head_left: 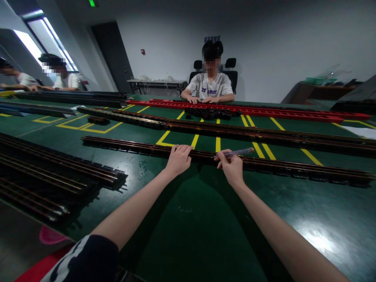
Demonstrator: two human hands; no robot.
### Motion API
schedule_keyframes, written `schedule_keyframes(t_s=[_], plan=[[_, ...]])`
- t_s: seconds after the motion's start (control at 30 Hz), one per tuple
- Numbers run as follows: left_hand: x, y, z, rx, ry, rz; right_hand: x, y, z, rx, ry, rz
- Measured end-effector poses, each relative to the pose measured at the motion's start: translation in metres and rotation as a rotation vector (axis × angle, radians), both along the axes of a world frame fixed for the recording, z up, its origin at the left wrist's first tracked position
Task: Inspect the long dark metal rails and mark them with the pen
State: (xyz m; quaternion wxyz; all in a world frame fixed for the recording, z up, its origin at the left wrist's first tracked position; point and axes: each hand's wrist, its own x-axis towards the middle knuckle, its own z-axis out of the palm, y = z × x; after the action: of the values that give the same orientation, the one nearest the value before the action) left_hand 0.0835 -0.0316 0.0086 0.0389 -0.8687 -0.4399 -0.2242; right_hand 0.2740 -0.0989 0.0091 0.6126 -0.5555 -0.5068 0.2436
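A long black rail with copper-coloured strips [282, 166] lies across the green table in front of me. My left hand [179, 159] rests over its middle, fingers bent over the far side and pressing it down. To the right, my right hand [232, 167] grips a small screwdriver-like tool with a translucent handle [242, 151]. Its thin tip points left and sits at the rail's upper side; whether it touches a strip I cannot tell. The left fingertips are partly hidden behind the hand.
Several similar rails [55, 164] lie at left near the table edge. Another long rail row [211, 128] runs beyond mine. Farther back are black parts [213, 113] and red ladder-like frames [293, 112]. A person [210, 84] sits opposite; two more people work at far left.
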Motion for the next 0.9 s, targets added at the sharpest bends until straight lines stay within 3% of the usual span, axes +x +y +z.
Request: schedule_keyframes(t_s=[0.9], plan=[[0.0023,0.0034,-0.0052,0.058,0.068,0.007,-0.0012,-0.0003,0.0029,-0.017,0.013,-0.013]])
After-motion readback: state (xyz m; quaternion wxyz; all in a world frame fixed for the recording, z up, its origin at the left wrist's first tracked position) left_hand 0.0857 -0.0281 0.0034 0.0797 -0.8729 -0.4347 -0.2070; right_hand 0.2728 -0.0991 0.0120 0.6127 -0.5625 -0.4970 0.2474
